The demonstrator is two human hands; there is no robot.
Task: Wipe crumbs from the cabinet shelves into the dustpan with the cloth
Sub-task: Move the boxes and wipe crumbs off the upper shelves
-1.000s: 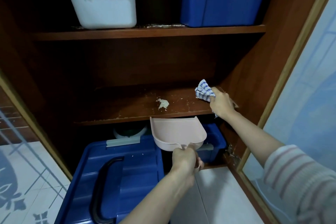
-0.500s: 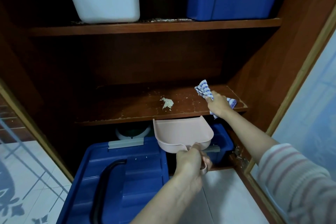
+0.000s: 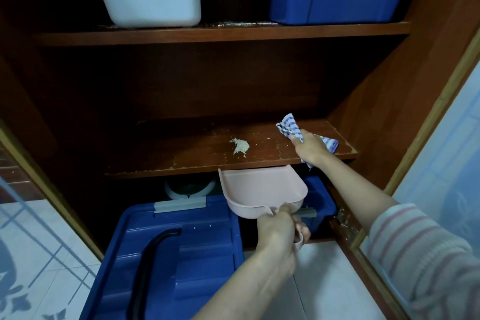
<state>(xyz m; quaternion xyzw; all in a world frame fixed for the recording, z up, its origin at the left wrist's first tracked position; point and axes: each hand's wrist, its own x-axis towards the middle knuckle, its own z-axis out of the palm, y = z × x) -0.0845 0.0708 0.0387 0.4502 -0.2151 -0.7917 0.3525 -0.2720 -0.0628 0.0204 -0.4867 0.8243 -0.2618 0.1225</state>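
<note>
Clutches cloth point(image 3: 289, 126) in right hand point(image 3: 310, 147), grips dustpan point(image 3: 259, 187) in left hand point(image 3: 279, 228) — below shelf point(image 3: 181, 156) edge. Barely begun, seemingly — crumb pile point(image 3: 241, 147) unswept.

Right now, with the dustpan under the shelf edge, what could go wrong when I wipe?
The crumb pile lies behind the left part of the dustpan; the cloth in your right hand, sweeping leftward, may push crumbs past it onto the blue bin lid, where specks already lie. Crumbs on the upper shelf could later fall onto wiped wood.
</note>
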